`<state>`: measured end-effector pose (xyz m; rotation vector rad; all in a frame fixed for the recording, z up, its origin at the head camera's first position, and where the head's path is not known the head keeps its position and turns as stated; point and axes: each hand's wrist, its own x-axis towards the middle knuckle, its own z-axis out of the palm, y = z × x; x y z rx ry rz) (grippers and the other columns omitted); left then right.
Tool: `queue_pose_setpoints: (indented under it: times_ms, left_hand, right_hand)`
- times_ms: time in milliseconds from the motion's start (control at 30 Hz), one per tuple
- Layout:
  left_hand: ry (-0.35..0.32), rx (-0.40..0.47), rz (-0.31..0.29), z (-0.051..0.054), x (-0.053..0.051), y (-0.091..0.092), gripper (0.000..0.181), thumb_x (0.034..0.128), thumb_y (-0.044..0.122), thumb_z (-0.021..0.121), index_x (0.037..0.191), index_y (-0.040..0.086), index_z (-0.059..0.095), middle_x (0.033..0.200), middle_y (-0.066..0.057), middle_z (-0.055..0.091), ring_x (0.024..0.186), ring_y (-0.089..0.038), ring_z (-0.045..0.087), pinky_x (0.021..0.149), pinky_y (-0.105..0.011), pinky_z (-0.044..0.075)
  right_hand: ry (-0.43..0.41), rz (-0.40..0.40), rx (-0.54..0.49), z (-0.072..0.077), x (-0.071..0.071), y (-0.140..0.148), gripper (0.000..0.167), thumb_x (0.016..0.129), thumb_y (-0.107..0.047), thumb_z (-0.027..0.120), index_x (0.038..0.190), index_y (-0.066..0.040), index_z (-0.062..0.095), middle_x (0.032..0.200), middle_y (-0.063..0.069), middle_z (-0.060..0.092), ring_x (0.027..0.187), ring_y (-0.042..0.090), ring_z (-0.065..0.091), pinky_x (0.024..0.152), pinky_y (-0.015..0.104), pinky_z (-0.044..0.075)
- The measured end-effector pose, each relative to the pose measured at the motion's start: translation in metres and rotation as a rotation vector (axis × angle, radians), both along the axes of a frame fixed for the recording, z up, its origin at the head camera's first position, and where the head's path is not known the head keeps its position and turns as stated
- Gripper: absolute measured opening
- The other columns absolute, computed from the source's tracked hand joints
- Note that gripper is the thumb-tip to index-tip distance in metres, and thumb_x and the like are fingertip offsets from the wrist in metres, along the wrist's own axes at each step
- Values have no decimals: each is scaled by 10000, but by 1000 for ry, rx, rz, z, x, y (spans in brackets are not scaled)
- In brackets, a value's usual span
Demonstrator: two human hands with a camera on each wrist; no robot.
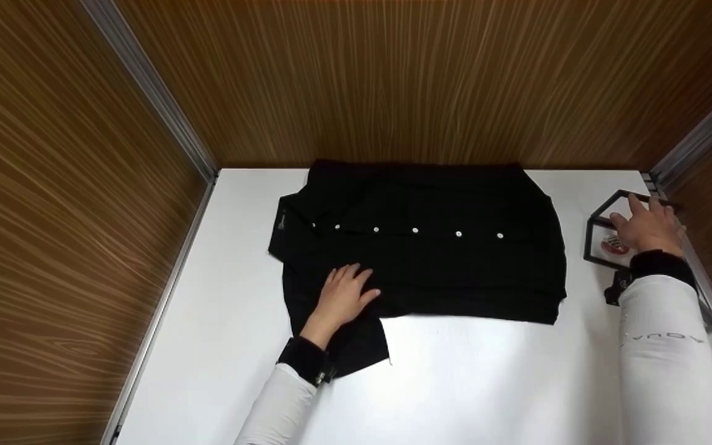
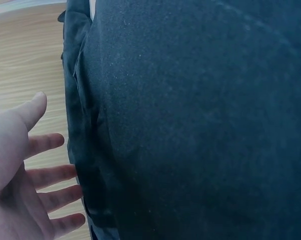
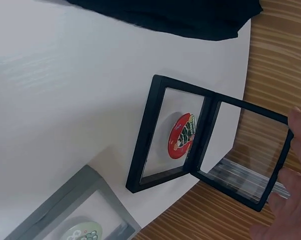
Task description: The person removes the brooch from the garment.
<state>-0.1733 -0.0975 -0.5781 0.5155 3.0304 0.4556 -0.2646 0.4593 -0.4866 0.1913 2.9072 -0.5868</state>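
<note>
A black button shirt (image 1: pixel 442 266) lies spread on the white table, its collar (image 1: pixel 282 228) pointing left and a row of white buttons along it. My left hand (image 1: pixel 342 296) rests on the shirt near the sleeve (image 1: pixel 359 349), fingers spread. In the left wrist view, that hand (image 2: pixel 25 175) shows extended fingers beside the dark cloth. At the right, my right hand (image 1: pixel 649 227) holds the raised half of a hinged black display frame (image 3: pixel 153 135) by its outer edge. A red round badge (image 3: pixel 180 136) sits behind the clear film of the other half.
A grey display frame (image 3: pixel 55 202) with a pale green round piece (image 3: pixel 83 231) stands near the black one. Wood-grain panels (image 1: pixel 381 80) close off the back and both sides. White table (image 1: pixel 467 377) extends in front of the shirt.
</note>
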Motion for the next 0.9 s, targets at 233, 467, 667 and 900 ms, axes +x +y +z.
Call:
queue_pose_setpoints:
  times_ms: [233,467,667,900]
  left_hand:
    - [-6,-10,0,-2,-1,1,556,984,499,523,1403,135,543,1441,-171,470,1341,-347,410,1118,-530,275]
    - [1,-4,-9,-3,-1,3,556,982,497,526,1397,127,548,1435,-174,474,1336,-348,415,1111,-539,284]
    - [20,0,-17,-5,0,5,547,978,489,539,1378,117,565,1417,-183,490,1323,-355,431,1107,-538,292]
    - [14,18,-13,-6,0,7,536,977,476,552,1373,115,570,1416,-183,491,1324,-349,430,1107,-538,292]
  right_hand:
    - [8,-9,3,-2,2,-1,767,1026,-521,281,1544,-3,52,1476,444,-79,1355,621,-60,1040,751,27]
    - [40,0,19,-5,4,-4,745,1027,-505,319,1541,-2,123,1438,485,-35,1344,632,-16,1016,778,0]
    - [38,-2,-8,-7,6,-6,752,1022,-515,348,1552,-32,122,1470,446,-82,1358,614,-58,1006,781,-28]
    - [41,35,44,-9,11,-5,749,1025,-521,346,1566,-74,85,1525,376,-23,1384,578,-56,982,803,104]
